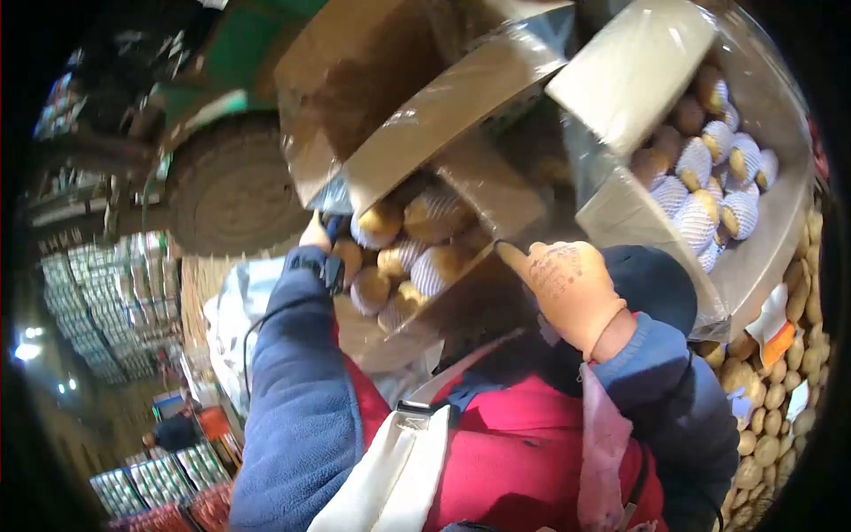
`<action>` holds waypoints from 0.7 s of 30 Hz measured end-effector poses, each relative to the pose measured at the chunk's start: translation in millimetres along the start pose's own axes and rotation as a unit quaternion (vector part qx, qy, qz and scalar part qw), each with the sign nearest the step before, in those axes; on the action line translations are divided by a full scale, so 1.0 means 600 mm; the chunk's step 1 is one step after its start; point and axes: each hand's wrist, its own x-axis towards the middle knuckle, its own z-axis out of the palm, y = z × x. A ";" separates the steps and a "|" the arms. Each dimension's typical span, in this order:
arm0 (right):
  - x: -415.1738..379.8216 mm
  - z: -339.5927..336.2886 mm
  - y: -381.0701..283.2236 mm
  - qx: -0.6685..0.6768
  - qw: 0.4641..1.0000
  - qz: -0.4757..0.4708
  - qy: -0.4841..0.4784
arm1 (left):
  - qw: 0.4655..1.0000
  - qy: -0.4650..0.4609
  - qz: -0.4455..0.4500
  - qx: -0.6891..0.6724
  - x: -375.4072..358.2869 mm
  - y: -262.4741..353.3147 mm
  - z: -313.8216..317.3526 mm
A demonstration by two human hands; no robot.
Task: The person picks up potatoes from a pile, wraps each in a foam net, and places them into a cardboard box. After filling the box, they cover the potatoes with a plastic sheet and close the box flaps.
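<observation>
My left hand [317, 232] is at the left edge of an open cardboard box [492, 191], under a plastic-lined flap; its fingers are mostly hidden there. My right hand [567, 288], in an orange glove with dark fingertips, rests at the box's right edge with the index finger stretched along the rim. What its other fingers do is hard to see. Inside the box lie several round yellow-brown potatoes [370, 290], some in white foam nets [436, 270]. A second box [771, 239], at the right, holds several more netted potatoes [740, 213].
A large pile of loose potatoes [769, 421] lies at the lower right. A big tyre [235, 191] of a green machine stands at the upper left. Stacked net bags [97, 301] and a person [175, 432] are farther off at the left.
</observation>
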 end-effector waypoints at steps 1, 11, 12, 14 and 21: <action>0.000 -0.001 -0.022 -0.024 1.000 -0.014 0.003 | 0.999 0.026 -0.007 -0.025 -0.025 0.021 -0.010; 0.021 0.018 -0.091 -0.094 0.982 0.022 0.159 | 0.818 0.013 0.106 -0.565 -0.303 0.047 -0.010; 0.035 0.010 -0.102 -0.129 0.984 0.028 0.122 | 0.739 -0.045 0.029 -0.672 -0.362 0.073 -0.018; 0.067 0.032 -0.110 -0.177 0.981 0.023 0.078 | 0.919 -0.247 0.303 -0.057 -0.348 0.027 0.117; 0.163 0.207 -0.097 -0.346 0.936 -0.008 -0.062 | 0.948 -0.053 0.289 -0.119 -0.399 0.031 0.109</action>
